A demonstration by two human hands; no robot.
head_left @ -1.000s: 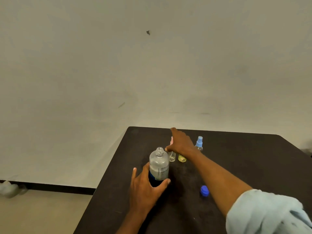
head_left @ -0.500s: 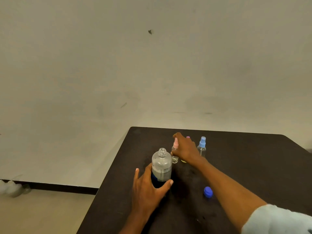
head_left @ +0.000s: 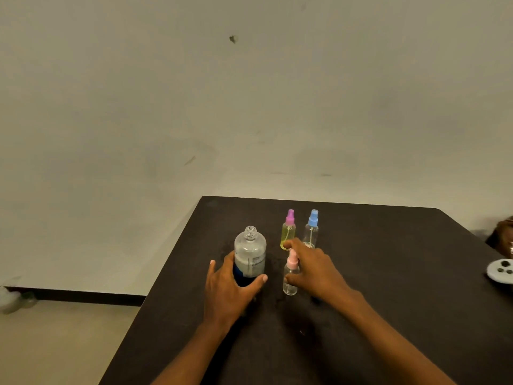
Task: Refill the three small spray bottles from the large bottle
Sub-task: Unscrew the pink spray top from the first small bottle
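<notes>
Left hand [head_left: 230, 290]: I grip the large clear uncapped plastic bottle [head_left: 250, 254], upright on the dark table [head_left: 388, 287].
Right hand [head_left: 313, 270]: I pinch the small clear pink-capped spray bottle [head_left: 290, 283].

The dark table [head_left: 388, 273] holds a large bottle [head_left: 249, 254], pink-capped bottle [head_left: 290, 279], purple-capped bottle [head_left: 288, 232], blue-capped bottle [head_left: 311, 230] and white disc [head_left: 501, 270].

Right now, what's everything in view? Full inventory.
large bottle: 1, clear with blue label, uncapped, on the table's left part
pink-capped spray bottle: 1, clear, right of the large bottle
purple-capped spray bottle: 1, yellowish, farther back
blue-capped spray bottle: 1, clear, right of the purple-capped one
table: 1, dark
white round object: 1, right edge, unidentifiable
left hand: grips large bottle
right hand: holds pink-capped spray bottle
</notes>
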